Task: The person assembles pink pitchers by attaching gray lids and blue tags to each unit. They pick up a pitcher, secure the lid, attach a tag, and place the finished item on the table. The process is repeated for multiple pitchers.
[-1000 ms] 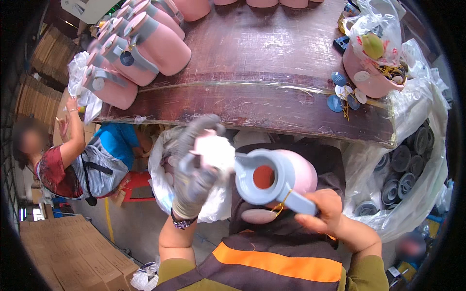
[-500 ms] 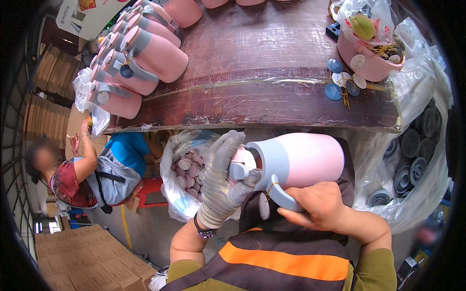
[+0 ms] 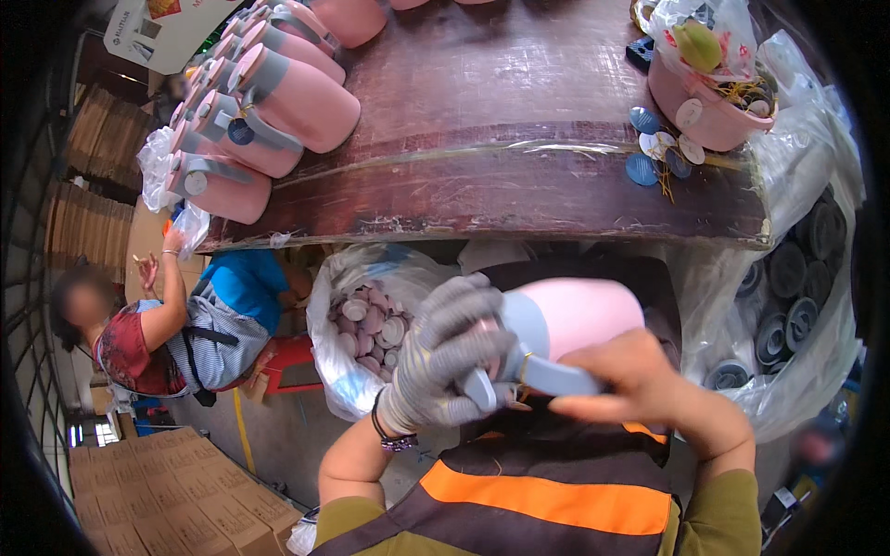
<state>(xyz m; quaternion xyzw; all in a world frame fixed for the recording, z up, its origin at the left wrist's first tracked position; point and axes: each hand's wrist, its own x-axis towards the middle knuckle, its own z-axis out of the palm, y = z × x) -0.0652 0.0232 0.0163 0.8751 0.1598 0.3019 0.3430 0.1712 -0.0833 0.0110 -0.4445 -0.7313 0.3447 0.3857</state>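
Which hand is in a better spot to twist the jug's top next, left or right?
Probably the left hand: it is wrapped around the top end of the pink jug. The right hand grips the grey handle, so it seems better placed to steady the jug.

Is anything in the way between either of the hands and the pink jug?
Nothing visible blocks the right hand, which grips the handle of the jug. The gloved left hand covers its mouth, hiding most of what lies between.
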